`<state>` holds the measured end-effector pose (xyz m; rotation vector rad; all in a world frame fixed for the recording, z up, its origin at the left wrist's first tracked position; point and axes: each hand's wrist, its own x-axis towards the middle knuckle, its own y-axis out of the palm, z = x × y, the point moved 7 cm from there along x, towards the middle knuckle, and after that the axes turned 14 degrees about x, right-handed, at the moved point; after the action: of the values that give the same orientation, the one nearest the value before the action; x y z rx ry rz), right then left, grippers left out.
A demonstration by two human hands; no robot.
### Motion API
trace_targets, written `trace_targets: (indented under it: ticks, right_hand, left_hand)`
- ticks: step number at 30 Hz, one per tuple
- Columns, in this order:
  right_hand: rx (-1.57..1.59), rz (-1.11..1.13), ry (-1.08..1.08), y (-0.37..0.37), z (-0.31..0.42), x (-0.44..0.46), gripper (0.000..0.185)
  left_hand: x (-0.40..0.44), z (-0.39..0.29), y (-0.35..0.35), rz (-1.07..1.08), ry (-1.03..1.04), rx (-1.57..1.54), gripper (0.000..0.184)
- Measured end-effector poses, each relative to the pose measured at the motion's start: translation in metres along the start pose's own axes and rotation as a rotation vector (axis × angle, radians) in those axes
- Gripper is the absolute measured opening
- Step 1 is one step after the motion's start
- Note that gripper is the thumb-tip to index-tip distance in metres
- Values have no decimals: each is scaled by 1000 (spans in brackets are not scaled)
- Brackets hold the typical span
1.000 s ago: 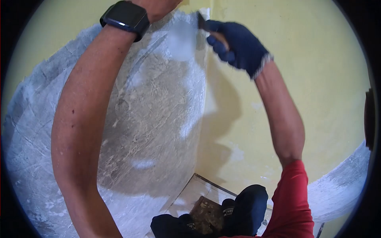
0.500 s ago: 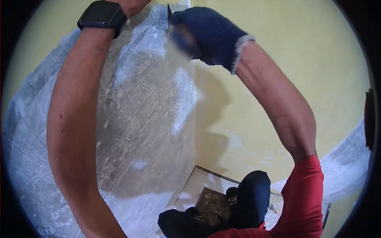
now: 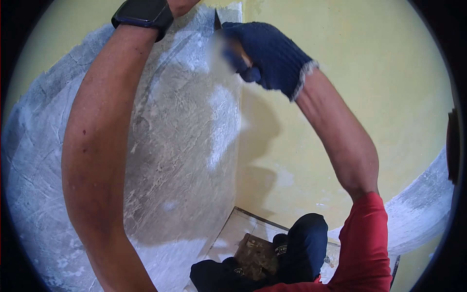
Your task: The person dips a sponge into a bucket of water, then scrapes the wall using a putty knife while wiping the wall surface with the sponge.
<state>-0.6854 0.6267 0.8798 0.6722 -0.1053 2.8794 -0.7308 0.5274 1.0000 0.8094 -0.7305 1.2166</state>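
My right hand, in a dark blue knitted glove, is closed round the handle of a scraper. The scraper's thin dark blade points up against the grey bare patch of wall, close to the corner with the yellow wall. Part of the grip is blurred. At the top edge, only a bit of my left hand shows; its fingers are out of frame. A black watch is on that wrist.
Below are my knees in dark trousers, with a brown, stained block or board between them on the tiled floor. Another grey patch lies at the lower right, and a dark object stands at the right edge.
Over the last second my gloved hand and the scraper moved left onto the grey patch. Since half a second ago they sit slightly lower and further right in view, as the whole view shifted too.
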Motion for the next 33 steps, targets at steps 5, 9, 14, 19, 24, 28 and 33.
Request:
trace_targets:
  ticks: [5,9,14,19,24,28,33]
  right_hand:
    - [-292,104,115,7,15,-17,11]
    - [145,4,140,-13,-7,20,16]
    - [98,118,36,10,-1,-7,28]
    - [-529,412,-392,-21,1,46,15]
    - [97,17,157,-1,-5,-8,19]
    - [-4,56,137,-23,-7,26,31]
    - [53,55,51,5,0,-11,30]
  left_hand:
    - [2,2,-1,-5,5,23,43]
    - [-2,-2,-1,8,16,13,42]
    - [2,0,0,-7,11,39,39]
    - [-2,-2,3,-58,20,77,36]
    - [0,-6,4,4,28,133,34]
    - [-2,-3,2,-25,18,82,33]
    - [0,-4,2,-31,14,68,36]
